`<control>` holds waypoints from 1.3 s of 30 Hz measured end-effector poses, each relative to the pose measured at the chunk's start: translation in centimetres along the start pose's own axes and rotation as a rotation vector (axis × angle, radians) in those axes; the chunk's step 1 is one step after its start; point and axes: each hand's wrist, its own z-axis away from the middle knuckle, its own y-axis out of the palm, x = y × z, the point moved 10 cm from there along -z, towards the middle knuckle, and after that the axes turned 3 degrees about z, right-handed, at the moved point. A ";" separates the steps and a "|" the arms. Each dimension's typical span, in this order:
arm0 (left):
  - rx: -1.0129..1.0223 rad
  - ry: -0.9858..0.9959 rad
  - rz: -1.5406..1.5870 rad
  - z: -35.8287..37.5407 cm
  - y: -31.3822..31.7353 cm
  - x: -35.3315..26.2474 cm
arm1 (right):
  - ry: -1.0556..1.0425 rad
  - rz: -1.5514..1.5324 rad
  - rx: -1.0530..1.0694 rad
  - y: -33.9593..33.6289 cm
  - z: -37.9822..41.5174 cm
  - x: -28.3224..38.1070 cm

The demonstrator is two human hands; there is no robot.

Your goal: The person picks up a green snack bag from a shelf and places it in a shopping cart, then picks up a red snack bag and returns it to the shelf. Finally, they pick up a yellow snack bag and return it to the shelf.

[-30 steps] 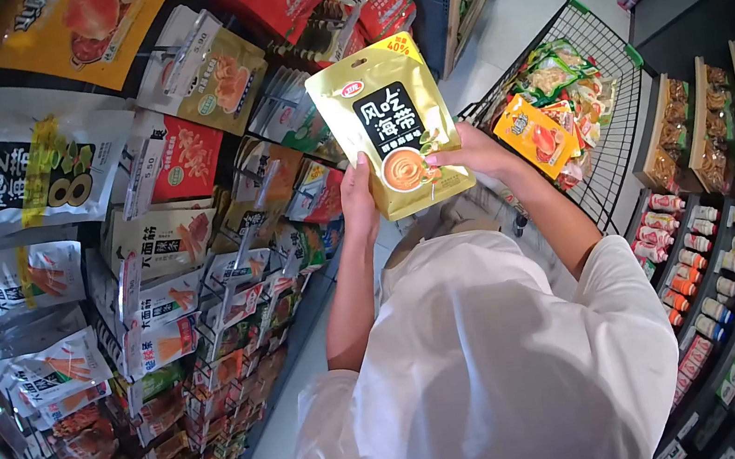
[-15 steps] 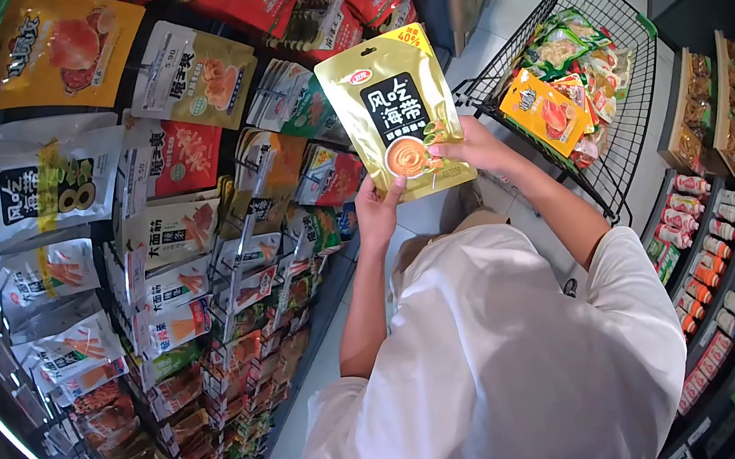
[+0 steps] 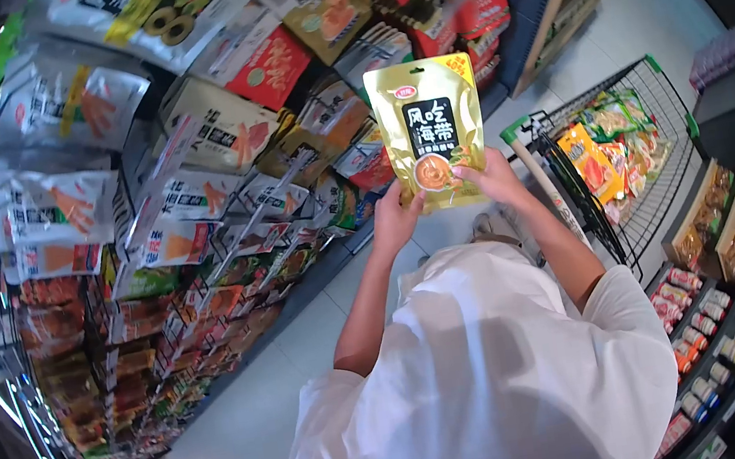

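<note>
A gold snack pouch [image 3: 393, 123] with a black label and a picture of a bowl of sauce is held upright in front of me. My left hand [image 3: 398, 216] grips its lower left corner, the thumb on the front face. At the lower right edge, my right hand [image 3: 497, 178] pinches the same pouch, thumb also on the front. The fingers behind the pouch are hidden. To the right, beyond my right hand, stands a black wire shopping cart [image 3: 666, 216] with an orange pouch [image 3: 590, 162] and several other packets inside.
On the left, a tall rack holds hanging snack packets, among them white pouches [image 3: 54, 203] and red bags [image 3: 486, 6]. Shelves with small bottles [image 3: 698, 338] and wooden bins [image 3: 698, 206] line the right. Tiled floor [image 3: 301, 356] runs between.
My view has turned, so the rack sits further up and the cart further down to the right. The pouch stands straighter and appears slightly smaller, still between both hands.
</note>
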 end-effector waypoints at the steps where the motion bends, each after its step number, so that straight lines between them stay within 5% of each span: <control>1: 0.032 -0.043 0.151 0.4 -0.1 1.8 | -0.002 0.009 0.022 1.1 0.0 0.4; 4: 0.099 -0.162 0.158 3.1 -1.6 4.3 | -0.007 0.023 0.145 4.6 -0.1 0.3; 12: -0.127 -0.114 0.538 7.9 -4.9 12.6 | -0.031 0.290 0.424 11.7 0.7 3.5; 16: -0.275 -0.048 0.580 9.8 -8.2 12.4 | -0.173 0.306 0.482 14.3 0.7 4.6; 19: -0.352 -0.035 0.524 11.1 -10.3 11.7 | -0.060 0.222 0.590 16.5 1.1 4.4; 32: -0.309 -0.014 0.649 13.0 -9.6 14.5 | -0.006 -0.018 0.390 16.2 1.0 1.7; 39: -0.292 0.026 0.757 11.7 -9.9 13.3 | -0.044 0.151 0.394 14.3 -2.2 2.7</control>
